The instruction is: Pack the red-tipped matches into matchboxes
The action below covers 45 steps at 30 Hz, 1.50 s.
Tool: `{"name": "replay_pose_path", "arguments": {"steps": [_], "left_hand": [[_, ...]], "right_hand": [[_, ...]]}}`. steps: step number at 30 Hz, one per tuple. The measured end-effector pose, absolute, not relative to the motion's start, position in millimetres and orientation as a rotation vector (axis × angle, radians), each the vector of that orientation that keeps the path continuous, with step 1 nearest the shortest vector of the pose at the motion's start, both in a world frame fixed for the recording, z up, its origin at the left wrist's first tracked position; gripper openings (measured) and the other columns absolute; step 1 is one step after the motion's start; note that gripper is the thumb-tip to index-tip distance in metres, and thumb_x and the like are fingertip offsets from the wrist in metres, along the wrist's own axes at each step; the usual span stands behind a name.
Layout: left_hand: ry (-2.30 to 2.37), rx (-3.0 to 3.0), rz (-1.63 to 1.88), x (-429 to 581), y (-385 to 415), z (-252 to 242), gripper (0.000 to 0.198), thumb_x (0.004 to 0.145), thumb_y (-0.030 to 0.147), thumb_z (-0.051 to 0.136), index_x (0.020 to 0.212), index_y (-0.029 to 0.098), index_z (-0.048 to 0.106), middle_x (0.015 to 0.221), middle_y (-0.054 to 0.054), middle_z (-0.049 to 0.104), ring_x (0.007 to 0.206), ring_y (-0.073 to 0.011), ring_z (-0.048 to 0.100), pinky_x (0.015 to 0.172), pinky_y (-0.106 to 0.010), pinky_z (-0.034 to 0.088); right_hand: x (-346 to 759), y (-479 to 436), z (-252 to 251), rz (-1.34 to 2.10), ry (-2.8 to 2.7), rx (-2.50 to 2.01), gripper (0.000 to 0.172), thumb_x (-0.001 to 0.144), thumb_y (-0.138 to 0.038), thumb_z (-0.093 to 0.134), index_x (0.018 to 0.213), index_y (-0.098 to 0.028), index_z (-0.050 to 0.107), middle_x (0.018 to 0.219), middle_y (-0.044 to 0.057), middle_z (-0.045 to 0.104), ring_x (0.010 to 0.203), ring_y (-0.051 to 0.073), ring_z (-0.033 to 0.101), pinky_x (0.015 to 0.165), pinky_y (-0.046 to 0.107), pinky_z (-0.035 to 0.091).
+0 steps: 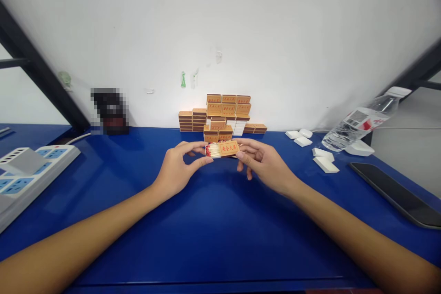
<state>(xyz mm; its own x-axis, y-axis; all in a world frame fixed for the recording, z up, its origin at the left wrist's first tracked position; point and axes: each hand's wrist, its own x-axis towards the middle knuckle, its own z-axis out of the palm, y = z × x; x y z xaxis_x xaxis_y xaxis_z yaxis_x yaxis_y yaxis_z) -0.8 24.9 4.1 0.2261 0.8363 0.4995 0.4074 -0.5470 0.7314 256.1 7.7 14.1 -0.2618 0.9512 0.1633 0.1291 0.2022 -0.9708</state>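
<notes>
Both my hands hold one matchbox [228, 148] above the blue table [213, 234]. Its tray is slid partly out to the left, showing red-tipped matches [212, 150]. My left hand [179, 170] pinches the tray end between thumb and fingers. My right hand [263, 163] grips the orange sleeve from the right. Just behind them, a stack of matching matchboxes [223, 115] stands against the white wall.
A white power strip [31, 170] lies at the left edge. Several small white boxes [319, 149] sit at the right, with a tilted plastic water bottle [361, 124] and a dark phone [396, 193]. A dark object [110, 110] stands by the wall.
</notes>
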Motion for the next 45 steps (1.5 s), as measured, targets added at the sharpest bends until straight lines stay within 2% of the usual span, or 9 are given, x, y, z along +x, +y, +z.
{"name": "replay_pose_path", "arguments": {"steps": [4, 7, 9, 23, 27, 31, 34, 42, 45], "left_hand": [[1.13, 2.005, 1.316, 4, 17, 4, 0.034, 0.083, 0.036, 0.088, 0.115, 0.03, 0.08, 0.097, 0.001, 0.083, 0.093, -0.0212, 0.073, 0.09, -0.037, 0.057], [1.117, 2.015, 1.343, 6, 11, 5, 0.033, 0.084, 0.036, 0.088, 0.115, 0.031, 0.08, 0.097, 0.003, 0.083, 0.096, -0.0215, 0.075, 0.094, -0.037, 0.056], [1.113, 2.025, 1.338, 6, 9, 7, 0.035, 0.084, 0.037, 0.088, 0.117, 0.031, 0.08, 0.098, 0.003, 0.084, 0.098, -0.0223, 0.076, 0.096, -0.038, 0.055], [1.097, 2.201, 1.245, 8, 10, 9, 0.035, 0.092, 0.034, 0.081, 0.126, 0.03, 0.076, 0.108, -0.001, 0.081, 0.102, -0.0213, 0.073, 0.093, -0.036, 0.057], [1.163, 2.229, 1.257, -3, 26, 21, 0.034, 0.094, 0.042, 0.075, 0.126, 0.028, 0.075, 0.112, -0.004, 0.08, 0.104, -0.0231, 0.073, 0.095, -0.038, 0.057], [1.471, 2.071, 1.346, -37, 77, 43, 0.044, 0.092, 0.053, 0.071, 0.124, 0.022, 0.075, 0.108, -0.006, 0.08, 0.095, -0.0241, 0.075, 0.088, -0.037, 0.059], [1.576, 2.036, 1.368, -59, 117, 53, 0.045, 0.089, 0.049, 0.074, 0.12, 0.016, 0.076, 0.101, -0.01, 0.079, 0.096, -0.027, 0.073, 0.088, -0.039, 0.058], [1.679, 2.024, 1.339, -60, 153, 38, 0.042, 0.09, 0.047, 0.07, 0.117, 0.016, 0.076, 0.112, -0.013, 0.079, 0.101, -0.0291, 0.072, 0.091, -0.04, 0.057], [1.68, 2.062, 1.352, -54, 154, 37, 0.042, 0.09, 0.047, 0.069, 0.117, 0.016, 0.077, 0.116, -0.013, 0.079, 0.098, -0.0283, 0.072, 0.094, -0.041, 0.056]], "right_hand": [[234, -17, 12, 1.223, -1.702, -1.019, 0.076, 0.101, -0.057, 0.059, 0.166, -0.027, 0.032, 0.121, 0.013, 0.069, 0.092, 0.023, 0.069, 0.059, 0.035, 0.062], [225, -30, 8, 1.362, -1.746, -1.018, 0.085, 0.104, -0.06, 0.053, 0.171, -0.033, 0.009, 0.124, 0.011, 0.068, 0.079, 0.019, 0.068, 0.074, 0.044, 0.064], [225, -32, 8, 1.406, -1.731, -1.021, 0.09, 0.103, -0.062, 0.053, 0.171, -0.034, 0.002, 0.124, 0.012, 0.068, 0.078, 0.019, 0.068, 0.076, 0.046, 0.064], [233, -33, 12, 1.428, -1.817, -1.096, 0.098, 0.102, -0.062, 0.055, 0.171, -0.03, -0.006, 0.114, 0.01, 0.069, 0.076, 0.02, 0.067, 0.077, 0.047, 0.06], [235, -31, 16, 1.253, -1.86, -1.118, 0.093, 0.102, -0.058, 0.056, 0.171, -0.03, 0.0, 0.124, 0.014, 0.067, 0.081, 0.02, 0.066, 0.068, 0.041, 0.059], [245, -21, 21, 0.932, -1.896, -1.173, 0.086, 0.103, -0.054, 0.055, 0.171, -0.029, 0.01, 0.136, 0.015, 0.062, 0.092, 0.022, 0.063, 0.081, 0.046, 0.057], [252, -13, 24, 0.905, -1.877, -1.166, 0.08, 0.103, -0.054, 0.055, 0.169, -0.028, 0.02, 0.14, 0.014, 0.059, 0.095, 0.022, 0.062, 0.088, 0.047, 0.056], [264, -2, 28, 0.805, -1.882, -1.148, 0.054, 0.103, -0.048, 0.056, 0.149, -0.022, 0.048, 0.137, 0.014, 0.062, 0.101, 0.022, 0.065, 0.093, 0.046, 0.055], [266, -1, 27, 0.726, -1.914, -1.166, 0.042, 0.104, -0.047, 0.056, 0.138, -0.022, 0.057, 0.134, 0.013, 0.065, 0.094, 0.021, 0.065, 0.089, 0.044, 0.055]]}}
